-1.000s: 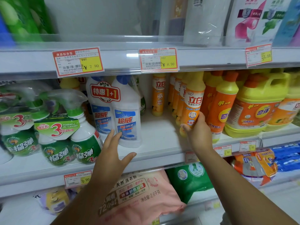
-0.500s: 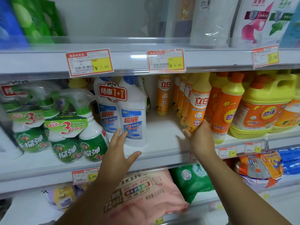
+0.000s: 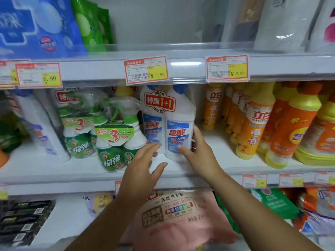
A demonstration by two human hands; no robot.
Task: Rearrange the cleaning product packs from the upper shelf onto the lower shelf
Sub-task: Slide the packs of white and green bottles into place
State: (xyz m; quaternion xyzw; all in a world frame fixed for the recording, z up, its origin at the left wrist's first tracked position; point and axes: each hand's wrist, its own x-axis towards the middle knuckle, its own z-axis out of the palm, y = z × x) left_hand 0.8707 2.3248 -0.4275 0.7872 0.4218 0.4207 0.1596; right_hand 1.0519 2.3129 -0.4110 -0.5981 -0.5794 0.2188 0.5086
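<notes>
A twin pack of white toilet-cleaner bottles (image 3: pixel 176 127) with blue caps and a red "1+1" tag stands on the middle shelf (image 3: pixel 213 153). My right hand (image 3: pixel 199 154) grips its right bottle low down, thumb on the front label and fingers round the right side. My left hand (image 3: pixel 143 169) reaches in with straight, spread fingers whose tips touch the base of the left bottle. Below, the lower shelf (image 3: pixel 63 223) carries a pink laundry powder bag (image 3: pixel 177 218) under my forearms.
Green spray-bottle packs (image 3: pixel 116 142) stand close on the left of the white pack. Orange dish-soap bottles (image 3: pixel 253 124) fill the right. A green bag (image 3: pixel 272 201) and black packs (image 3: pixel 21 220) lie on the lower shelf. Blue and green bags (image 3: pixel 36 24) sit on the top shelf.
My right hand has left the orange bottle and moved left onto the white twin pack. My left hand has moved up to the pack's base. The view has swung left and closer.
</notes>
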